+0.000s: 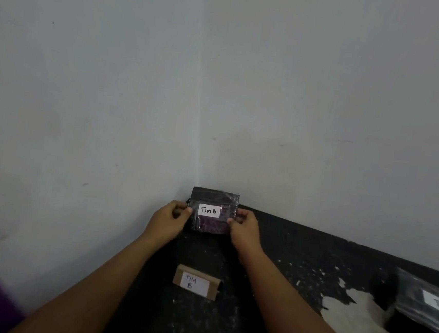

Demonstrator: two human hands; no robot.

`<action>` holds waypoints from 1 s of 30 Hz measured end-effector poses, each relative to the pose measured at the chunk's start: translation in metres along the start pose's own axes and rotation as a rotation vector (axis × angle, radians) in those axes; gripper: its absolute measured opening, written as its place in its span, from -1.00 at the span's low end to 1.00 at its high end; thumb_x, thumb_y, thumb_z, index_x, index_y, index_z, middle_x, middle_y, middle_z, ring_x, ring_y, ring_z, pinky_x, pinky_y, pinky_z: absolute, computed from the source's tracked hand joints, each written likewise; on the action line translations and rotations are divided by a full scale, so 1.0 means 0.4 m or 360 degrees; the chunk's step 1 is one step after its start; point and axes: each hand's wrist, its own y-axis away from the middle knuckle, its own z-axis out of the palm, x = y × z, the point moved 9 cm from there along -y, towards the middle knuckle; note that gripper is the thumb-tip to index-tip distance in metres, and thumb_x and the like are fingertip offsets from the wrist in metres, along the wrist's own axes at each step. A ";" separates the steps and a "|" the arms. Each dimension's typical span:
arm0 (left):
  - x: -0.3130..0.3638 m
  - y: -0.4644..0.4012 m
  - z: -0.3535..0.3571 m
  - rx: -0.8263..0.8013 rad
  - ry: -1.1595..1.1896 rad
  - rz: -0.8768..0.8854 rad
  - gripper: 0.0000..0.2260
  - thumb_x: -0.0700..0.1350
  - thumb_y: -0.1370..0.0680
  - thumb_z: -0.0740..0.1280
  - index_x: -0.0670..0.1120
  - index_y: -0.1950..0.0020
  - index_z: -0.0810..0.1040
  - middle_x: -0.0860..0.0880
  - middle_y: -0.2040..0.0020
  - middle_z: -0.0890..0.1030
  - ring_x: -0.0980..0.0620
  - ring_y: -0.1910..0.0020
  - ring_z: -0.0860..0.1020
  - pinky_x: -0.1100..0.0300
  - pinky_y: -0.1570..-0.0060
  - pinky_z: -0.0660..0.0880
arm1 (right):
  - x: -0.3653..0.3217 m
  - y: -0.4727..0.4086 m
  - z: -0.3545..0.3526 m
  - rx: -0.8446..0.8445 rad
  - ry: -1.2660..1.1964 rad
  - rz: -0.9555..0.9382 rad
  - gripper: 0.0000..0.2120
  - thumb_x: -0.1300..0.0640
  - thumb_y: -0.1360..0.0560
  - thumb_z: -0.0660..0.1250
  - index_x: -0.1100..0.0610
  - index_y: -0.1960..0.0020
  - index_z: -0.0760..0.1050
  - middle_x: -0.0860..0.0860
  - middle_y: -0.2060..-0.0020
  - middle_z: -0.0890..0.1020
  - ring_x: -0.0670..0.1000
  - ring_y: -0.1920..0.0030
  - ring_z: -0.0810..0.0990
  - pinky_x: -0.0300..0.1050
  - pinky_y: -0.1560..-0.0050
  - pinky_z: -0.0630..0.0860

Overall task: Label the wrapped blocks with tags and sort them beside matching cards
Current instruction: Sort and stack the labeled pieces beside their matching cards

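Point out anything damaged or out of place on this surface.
The black surface is worn: a large pale patch at right shows where its coating has flaked off, with white specks around. The Tim B block and matching card look fine.

Both forearms are bare down to left hand (170,216) and right hand (244,229), seemingly without rings

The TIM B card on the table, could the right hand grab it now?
Probably not yet: the right hand is busy pinching the wrapped block. The card lies uncovered just below, so once freed, likely yes.
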 end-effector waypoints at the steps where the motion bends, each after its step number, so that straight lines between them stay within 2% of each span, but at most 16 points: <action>1: -0.005 -0.007 0.009 -0.0029 0.0012 -0.0011 -0.76 0.06 -0.71 0.38 0.04 -0.34 0.60 0.11 -0.12 0.66 0.07 -0.14 0.62 0.15 -0.17 0.53 | 0.003 -0.011 0.006 0.0007 0.0001 -0.0003 -0.75 0.34 -0.69 0.35 0.09 -0.30 0.50 0.07 -0.16 0.69 -0.02 -0.12 0.70 -0.15 -0.07 0.67; 4: -0.020 -0.028 0.023 -0.0038 0.0072 -0.0036 -0.75 0.04 -0.70 0.39 0.04 -0.37 0.59 0.12 -0.14 0.66 0.05 -0.17 0.63 0.17 -0.18 0.52 | 0.005 -0.045 0.019 0.0023 0.0079 -0.0032 -0.76 0.33 -0.69 0.36 0.08 -0.29 0.50 0.04 -0.13 0.69 -0.09 -0.07 0.68 -0.22 0.00 0.63; 8: -0.037 -0.048 0.035 -0.0040 0.0093 -0.0042 -0.76 0.03 -0.70 0.40 0.04 -0.36 0.58 0.17 -0.09 0.66 0.15 -0.07 0.64 0.27 0.02 0.53 | 0.004 -0.079 0.012 0.0105 0.0281 -0.0119 -0.74 0.29 -0.68 0.38 0.15 -0.35 0.55 0.05 -0.15 0.72 -0.06 -0.05 0.69 -0.29 0.10 0.55; 11: -0.046 -0.055 0.042 -0.0045 0.0074 -0.0041 -0.75 0.01 -0.71 0.39 0.04 -0.39 0.55 0.21 -0.08 0.63 0.27 0.00 0.58 0.35 0.10 0.46 | 0.002 -0.081 0.013 0.0124 0.0407 -0.0182 -0.67 0.23 -0.68 0.40 0.15 -0.44 0.55 0.05 -0.28 0.71 -0.02 -0.16 0.68 -0.23 -0.07 0.58; 13: -0.050 -0.054 0.046 -0.0046 0.0064 -0.0051 -0.72 0.00 -0.71 0.38 0.03 -0.42 0.52 0.15 -0.14 0.62 0.26 0.00 0.56 0.37 0.11 0.42 | -0.009 -0.070 0.006 0.0154 0.0487 -0.0245 -0.60 0.18 -0.68 0.43 0.18 -0.50 0.52 0.04 -0.33 0.66 0.02 -0.26 0.65 -0.16 -0.21 0.54; 15: -0.047 -0.049 0.036 0.0013 0.0053 -0.0037 -0.69 -0.02 -0.71 0.39 0.01 -0.45 0.51 0.07 -0.23 0.60 0.13 -0.09 0.59 0.33 0.05 0.45 | -0.022 -0.057 -0.013 0.0212 0.0540 -0.0293 -0.56 0.14 -0.67 0.45 0.20 -0.51 0.51 0.07 -0.36 0.64 0.07 -0.33 0.63 -0.09 -0.32 0.55; 17: -0.039 -0.039 0.028 0.0067 0.0028 0.0002 -0.70 -0.02 -0.70 0.40 0.01 -0.43 0.54 0.02 -0.29 0.61 0.02 -0.21 0.61 0.19 -0.12 0.54 | -0.028 -0.045 -0.032 0.0221 0.0618 -0.0313 -0.56 0.14 -0.67 0.42 0.19 -0.52 0.50 0.09 -0.39 0.63 0.07 -0.34 0.63 0.00 -0.39 0.58; 20: -0.016 -0.007 0.035 0.0080 -0.0101 0.0032 -0.71 0.03 -0.67 0.42 0.06 -0.39 0.57 -0.02 -0.33 0.59 -0.04 -0.29 0.60 -0.05 -0.34 0.58 | -0.059 -0.009 -0.070 0.0222 0.0779 -0.0380 -0.61 0.14 -0.68 0.39 0.18 -0.49 0.52 0.10 -0.35 0.64 0.06 -0.31 0.63 -0.03 -0.34 0.57; 22: 0.019 0.025 0.031 0.0158 -0.0203 0.0080 -0.70 0.07 -0.66 0.42 0.07 -0.38 0.57 -0.04 -0.34 0.56 -0.08 -0.32 0.55 -0.11 -0.37 0.57 | -0.092 0.024 -0.100 0.0225 0.0869 -0.0443 -0.66 0.15 -0.68 0.38 0.19 -0.44 0.55 0.10 -0.28 0.66 0.07 -0.25 0.63 -0.08 -0.26 0.55; 25: 0.103 0.083 0.036 0.0248 -0.0235 0.0184 -0.74 0.07 -0.67 0.41 0.07 -0.34 0.57 -0.06 -0.31 0.55 -0.10 -0.32 0.51 -0.02 -0.32 0.53 | -0.140 0.085 -0.158 0.0227 0.0990 -0.0513 -0.68 0.14 -0.68 0.37 0.18 -0.40 0.57 0.09 -0.20 0.67 0.07 -0.20 0.65 -0.02 -0.24 0.59; 30: 0.274 0.186 0.132 0.0141 -0.0165 0.0339 -0.91 0.03 -0.67 0.41 0.07 -0.14 0.64 -0.01 -0.16 0.57 -0.03 -0.18 0.56 -0.03 -0.25 0.57 | -0.205 0.204 -0.298 0.0292 0.1221 -0.0609 -0.70 0.12 -0.68 0.35 0.17 -0.38 0.60 0.08 -0.19 0.68 0.07 -0.16 0.66 0.04 -0.22 0.64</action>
